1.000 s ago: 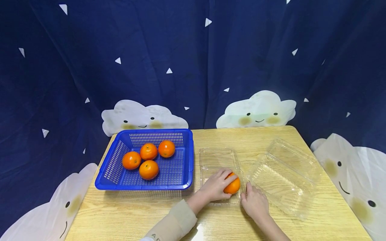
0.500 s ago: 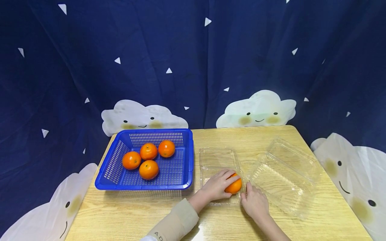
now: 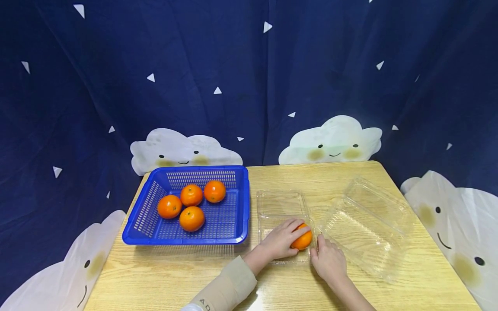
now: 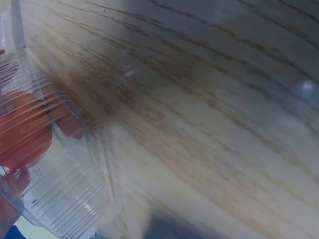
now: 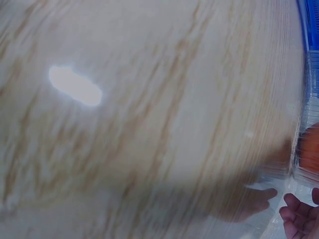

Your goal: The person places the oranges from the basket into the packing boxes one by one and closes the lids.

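My left hand (image 3: 281, 238) grips an orange (image 3: 304, 239), fingers over its top and thumb low at its near side. The orange sits in the right part of the near half of a clear plastic clamshell container (image 3: 281, 203), which lies unfolded. In the left wrist view the orange (image 4: 22, 134) shows through the ribbed plastic wall. My right hand (image 3: 330, 260) rests beside the container, thumb and forefinger right at its right rim. Loosely bent right fingers (image 5: 294, 211) show at the lower right of the right wrist view, close beside the plastic wall.
To the left stands a blue basket (image 3: 243, 207) with several oranges (image 3: 192, 219) inside. A second, larger clear clamshell (image 3: 362, 233) lies unfolded on the right, close to the right hand. The wooden table (image 3: 163, 276) ends at a dark blue curtain (image 3: 249, 77).
My left hand and the orange have shifted slightly to the right inside the container. The right hand has stayed in place at the rim.
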A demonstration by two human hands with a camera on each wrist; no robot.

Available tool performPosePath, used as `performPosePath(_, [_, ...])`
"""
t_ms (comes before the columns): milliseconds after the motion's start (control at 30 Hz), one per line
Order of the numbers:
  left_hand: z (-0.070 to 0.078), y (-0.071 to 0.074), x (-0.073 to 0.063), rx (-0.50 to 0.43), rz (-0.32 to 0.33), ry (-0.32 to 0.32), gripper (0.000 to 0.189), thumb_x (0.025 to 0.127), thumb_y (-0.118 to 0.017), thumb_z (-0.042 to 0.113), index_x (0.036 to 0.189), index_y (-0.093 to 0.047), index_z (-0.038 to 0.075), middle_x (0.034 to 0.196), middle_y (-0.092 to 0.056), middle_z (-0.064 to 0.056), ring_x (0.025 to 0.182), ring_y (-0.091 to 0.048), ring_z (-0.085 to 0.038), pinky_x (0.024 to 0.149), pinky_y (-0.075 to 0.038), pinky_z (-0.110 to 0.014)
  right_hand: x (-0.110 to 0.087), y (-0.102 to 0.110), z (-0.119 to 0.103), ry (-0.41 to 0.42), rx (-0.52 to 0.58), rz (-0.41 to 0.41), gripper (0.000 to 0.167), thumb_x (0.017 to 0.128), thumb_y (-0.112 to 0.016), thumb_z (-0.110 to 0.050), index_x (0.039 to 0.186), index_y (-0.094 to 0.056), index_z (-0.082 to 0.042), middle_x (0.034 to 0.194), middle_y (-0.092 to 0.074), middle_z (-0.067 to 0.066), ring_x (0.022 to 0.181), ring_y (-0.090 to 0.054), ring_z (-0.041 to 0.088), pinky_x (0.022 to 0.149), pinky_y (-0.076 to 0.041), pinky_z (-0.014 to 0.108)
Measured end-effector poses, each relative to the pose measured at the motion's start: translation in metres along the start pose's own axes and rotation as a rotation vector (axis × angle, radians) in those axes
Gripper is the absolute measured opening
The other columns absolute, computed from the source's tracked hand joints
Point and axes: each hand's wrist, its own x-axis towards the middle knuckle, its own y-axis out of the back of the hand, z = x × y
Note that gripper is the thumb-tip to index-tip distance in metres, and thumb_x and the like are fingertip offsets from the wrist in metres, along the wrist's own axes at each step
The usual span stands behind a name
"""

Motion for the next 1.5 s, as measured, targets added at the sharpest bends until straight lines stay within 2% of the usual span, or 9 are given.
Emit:
performPosePath(633, [0.003, 0.001, -0.002, -0.035, -0.043, 0.029, 0.072, 0.076, -0.069, 0.033, 0.139, -0.035, 0.021, 0.142, -0.032, -0.005, 0.13, -0.033, -0.024, 0.104, -0.031, -0.034, -0.001, -0.001, 0.0, -0.01, 0.011, -0.015, 0.029, 0.082, -0.052, -0.021, 0.1, -0.051, 0.002, 0.08, -0.058, 0.016, 0.073, -0.055, 0.035, 0.06, -0.043, 0.047])
performPosePath(867, [0.001, 0.003, -0.003, -0.076, -0.033, 0.019, 0.073, 0.076, -0.07, 0.031, 0.139, -0.036, 0.02, 0.143, -0.033, -0.006, 0.131, -0.032, -0.028, 0.106, -0.029, -0.035, -0.001, -0.001, 0.0, -0.008, 0.011, -0.014, 0.025, 0.082, -0.053, -0.02, 0.095, -0.05, 0.001, 0.073, -0.055, 0.013, 0.068, -0.054, 0.032, 0.057, -0.042, 0.045])
performPosePath(1167, [-0.003, 0.014, -0.007, -0.11, -0.042, 0.032, 0.071, 0.078, -0.066, 0.03, 0.141, -0.035, 0.02, 0.145, -0.03, -0.006, 0.133, -0.029, -0.023, 0.105, -0.029, -0.037, 0.0, -0.001, 0.001, -0.013, 0.016, -0.018, 0.021, 0.082, -0.052, -0.021, 0.091, -0.049, -0.002, 0.071, -0.052, 0.01, 0.066, -0.052, 0.03, 0.054, -0.04, 0.042])
performPosePath(1267, [-0.005, 0.019, -0.009, -0.085, -0.01, 0.014, 0.064, 0.079, -0.063, 0.03, 0.138, -0.039, 0.017, 0.143, -0.034, -0.007, 0.131, -0.032, -0.023, 0.105, -0.029, -0.037, 0.0, -0.001, 0.001, -0.009, 0.014, -0.015, 0.02, 0.081, -0.053, -0.021, 0.088, -0.048, -0.003, 0.069, -0.051, 0.009, 0.063, -0.051, 0.029, 0.053, -0.038, 0.04])
performPosePath(1500, [-0.012, 0.03, -0.014, 0.072, 0.17, -0.024, 0.045, 0.081, -0.058, 0.029, 0.123, -0.054, 0.014, 0.128, -0.051, -0.006, 0.121, -0.044, -0.019, 0.105, -0.03, -0.032, 0.001, -0.002, 0.001, -0.005, 0.018, -0.004, 0.017, 0.08, -0.054, -0.021, 0.08, -0.045, -0.006, 0.064, -0.045, 0.005, 0.058, -0.045, 0.024, 0.048, -0.035, 0.036])
